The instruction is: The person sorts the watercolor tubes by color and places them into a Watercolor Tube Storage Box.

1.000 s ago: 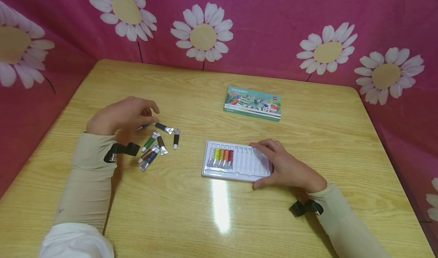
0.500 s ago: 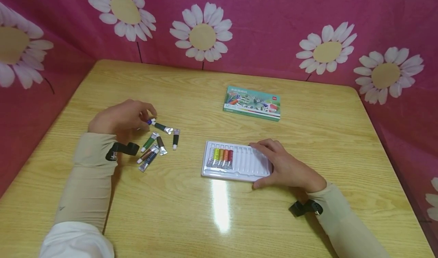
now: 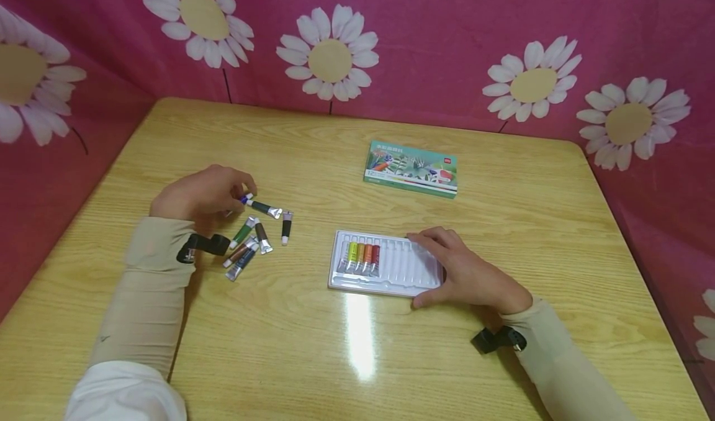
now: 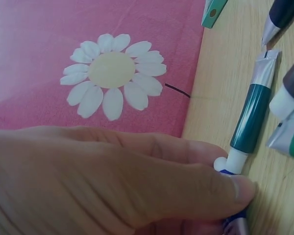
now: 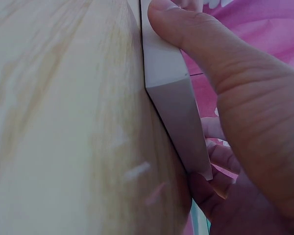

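Note:
In the head view my left hand (image 3: 201, 191) is at the loose paint tubes on the left. Its thumb and fingers pinch a blue paint tube (image 4: 236, 224), mostly covered by the hand; its white cap touches or nearly touches that of a dark green tube (image 4: 251, 115). Black (image 3: 287, 229), brown (image 3: 262, 236), green (image 3: 242, 233), reddish-brown (image 3: 238, 252) and dark blue (image 3: 242, 263) tubes lie nearby. My right hand (image 3: 469, 275) grips the right end of a white plastic tray (image 3: 410, 269), thumb on the near side, fingers on the far side. Several tubes, yellow to red (image 3: 367, 258), fill its left slots.
A green printed paint box (image 3: 410, 168) lies flat on the wooden table (image 3: 313, 346), behind the tray. Pink cloth with white daisies (image 3: 424, 42) hangs along the table's back and sides.
My left hand has lowered slightly toward me and now pinches the blue tube, its cap showing beside the fingers. The right hand and tray have stayed put.

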`<control>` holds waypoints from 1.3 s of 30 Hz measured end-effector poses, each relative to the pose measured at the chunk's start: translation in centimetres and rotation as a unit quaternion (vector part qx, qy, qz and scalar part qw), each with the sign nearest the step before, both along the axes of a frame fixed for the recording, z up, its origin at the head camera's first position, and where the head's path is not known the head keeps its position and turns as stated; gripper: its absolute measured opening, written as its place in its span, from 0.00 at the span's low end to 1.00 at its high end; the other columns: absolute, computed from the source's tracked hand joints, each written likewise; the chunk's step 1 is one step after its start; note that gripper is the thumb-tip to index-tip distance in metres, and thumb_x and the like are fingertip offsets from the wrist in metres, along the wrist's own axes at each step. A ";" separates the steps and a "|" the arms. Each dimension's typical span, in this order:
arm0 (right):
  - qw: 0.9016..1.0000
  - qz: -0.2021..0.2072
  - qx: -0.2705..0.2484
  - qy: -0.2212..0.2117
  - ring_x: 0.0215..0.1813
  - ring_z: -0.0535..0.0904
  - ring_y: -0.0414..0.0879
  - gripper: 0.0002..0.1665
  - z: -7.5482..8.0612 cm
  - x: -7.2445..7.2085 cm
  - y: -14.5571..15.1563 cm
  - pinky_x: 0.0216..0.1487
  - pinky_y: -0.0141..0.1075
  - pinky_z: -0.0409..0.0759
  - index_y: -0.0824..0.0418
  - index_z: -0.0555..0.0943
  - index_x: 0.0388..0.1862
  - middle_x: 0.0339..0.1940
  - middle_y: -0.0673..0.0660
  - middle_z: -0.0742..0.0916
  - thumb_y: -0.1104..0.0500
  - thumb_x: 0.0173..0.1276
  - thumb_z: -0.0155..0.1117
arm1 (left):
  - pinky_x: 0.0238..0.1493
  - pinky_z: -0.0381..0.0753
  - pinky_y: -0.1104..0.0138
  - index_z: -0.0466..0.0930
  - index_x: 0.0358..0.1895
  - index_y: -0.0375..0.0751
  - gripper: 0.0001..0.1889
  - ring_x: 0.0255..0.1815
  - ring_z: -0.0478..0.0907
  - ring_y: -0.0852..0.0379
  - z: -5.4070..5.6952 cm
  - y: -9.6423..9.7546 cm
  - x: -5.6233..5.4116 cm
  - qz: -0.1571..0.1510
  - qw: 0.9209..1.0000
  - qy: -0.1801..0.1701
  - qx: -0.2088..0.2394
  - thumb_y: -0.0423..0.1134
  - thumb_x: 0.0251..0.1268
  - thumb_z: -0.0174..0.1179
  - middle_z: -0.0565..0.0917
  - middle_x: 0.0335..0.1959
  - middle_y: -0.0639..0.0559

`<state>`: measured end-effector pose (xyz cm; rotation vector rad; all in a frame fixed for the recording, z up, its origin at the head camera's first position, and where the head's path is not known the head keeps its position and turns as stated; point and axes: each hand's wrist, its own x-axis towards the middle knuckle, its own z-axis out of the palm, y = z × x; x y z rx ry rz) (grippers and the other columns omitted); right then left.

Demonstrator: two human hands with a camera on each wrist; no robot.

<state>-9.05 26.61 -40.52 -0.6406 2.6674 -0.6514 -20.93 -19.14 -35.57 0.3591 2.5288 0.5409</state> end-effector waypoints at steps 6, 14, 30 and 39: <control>1.000 0.002 0.002 0.002 0.75 0.62 0.49 0.71 0.0 0.0 0.0 0.74 0.52 0.74 0.43 0.60 0.83 0.77 0.50 0.67 0.20 0.42 0.77 | 0.37 0.78 0.64 0.79 0.59 0.46 0.18 0.38 0.80 0.48 0.0 0.0 -0.1 -0.002 1.000 0.009 0.007 0.32 0.69 0.66 0.85 0.47 0.41; 1.000 0.005 0.002 0.005 0.75 0.62 0.49 0.71 0.1 0.0 0.0 0.74 0.52 0.74 0.44 0.60 0.83 0.77 0.50 0.67 0.21 0.42 0.77 | 0.43 0.82 0.60 0.83 0.57 0.49 0.18 0.42 0.81 0.49 0.2 0.1 0.1 -0.025 0.998 0.062 0.004 0.32 0.66 0.69 0.87 0.50 0.43; 1.000 0.003 0.001 0.003 0.74 0.63 0.48 0.70 0.0 0.0 0.1 0.73 0.51 0.74 0.43 0.61 0.82 0.76 0.50 0.68 0.20 0.42 0.77 | 0.56 0.86 0.49 0.82 0.60 0.45 0.21 0.49 0.83 0.47 0.9 1.2 0.4 -0.052 0.993 0.101 0.021 0.30 0.65 0.69 0.87 0.50 0.42; 1.000 0.004 -0.003 0.001 0.74 0.62 0.48 0.70 0.0 0.0 0.0 0.73 0.51 0.74 0.43 0.61 0.82 0.76 0.50 0.68 0.21 0.42 0.77 | 0.57 0.86 0.48 0.80 0.64 0.46 0.21 0.50 0.84 0.47 1.4 2.0 0.7 -0.053 0.991 0.125 0.020 0.35 0.69 0.67 0.87 0.52 0.43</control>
